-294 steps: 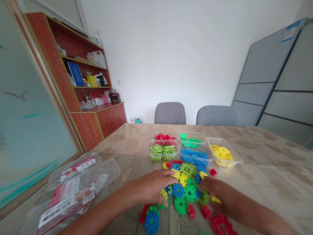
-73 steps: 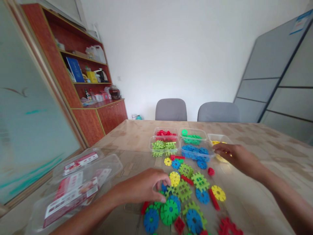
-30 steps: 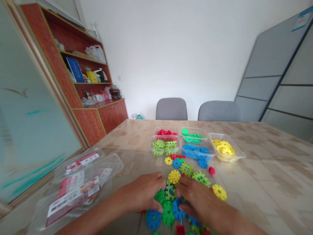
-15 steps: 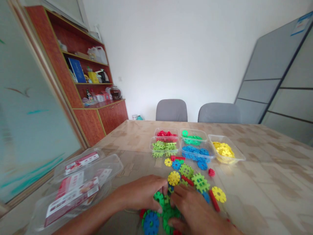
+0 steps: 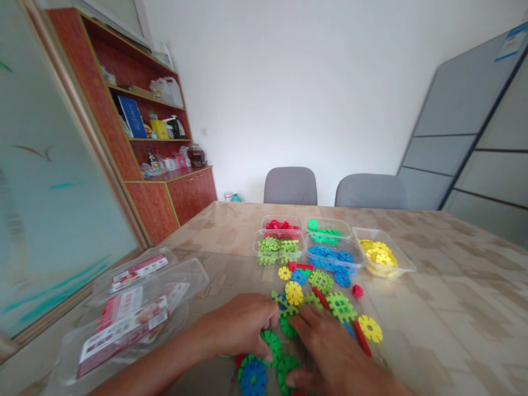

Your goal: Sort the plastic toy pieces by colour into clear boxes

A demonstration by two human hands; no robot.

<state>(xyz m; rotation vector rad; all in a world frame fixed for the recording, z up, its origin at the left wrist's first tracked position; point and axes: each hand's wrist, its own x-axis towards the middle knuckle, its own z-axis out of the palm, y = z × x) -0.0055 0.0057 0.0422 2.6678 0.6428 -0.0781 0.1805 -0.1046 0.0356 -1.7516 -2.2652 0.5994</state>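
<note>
Head view, patterned table (image 5: pixel 445 286), colourful pieces (image 5: pixel 294 293), wall (image 5: pixel 330 99)

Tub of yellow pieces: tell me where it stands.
In the head view, the yellow pieces' tub stands right of centre, beside the blue pieces' tub, beyond the right hand.

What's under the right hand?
Two green discs, one farther and one nearer, stick out partly covered at the left edge of the right hand. Anything wholly beneath the palm is hidden.

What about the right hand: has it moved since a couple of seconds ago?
Yes. Judged against the tub of yellow pieces, the right hand has moved left and nearer the person, to loose green pieces.
</note>
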